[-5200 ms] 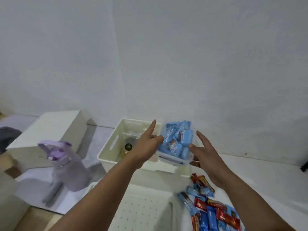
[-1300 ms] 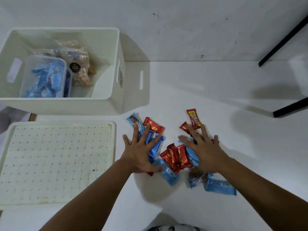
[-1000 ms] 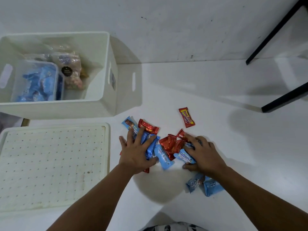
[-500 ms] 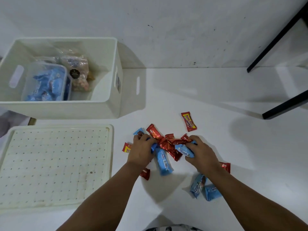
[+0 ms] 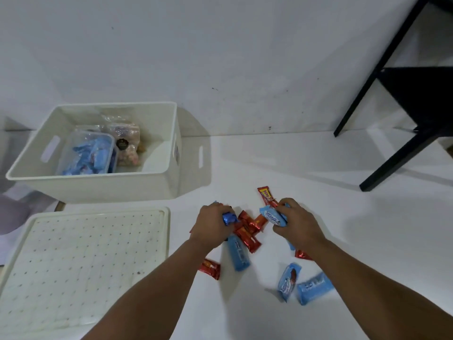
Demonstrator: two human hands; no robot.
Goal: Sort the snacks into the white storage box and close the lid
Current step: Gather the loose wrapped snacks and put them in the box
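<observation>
The white storage box [image 5: 105, 190] stands open at the left, holding a clear tub of blue snacks [image 5: 87, 157] and a clear bag of sweets [image 5: 128, 146]. Its perforated white lid [image 5: 81, 261] lies flat in front of it. Red and blue wrapped snacks lie scattered on the white table. My left hand [image 5: 212, 225] is closed around blue snack packets [image 5: 229, 218]. My right hand [image 5: 295, 222] grips a blue snack packet [image 5: 272, 217]. Red snacks [image 5: 247, 230] lie between the hands. Loose blue packets [image 5: 288, 280] [image 5: 315, 287] [image 5: 237, 253] and a red one [image 5: 209, 268] lie nearer to me.
A black stand with slanted legs [image 5: 404, 99] occupies the far right. A white wall runs behind the table. A purple object [image 5: 12, 214] shows at the left edge beside the lid. A red and yellow packet [image 5: 266, 195] lies just beyond my right hand.
Both hands went from lying flat on the snack pile to closing on packets, gathering them inward. Several snacks stay loose on the table near me.
</observation>
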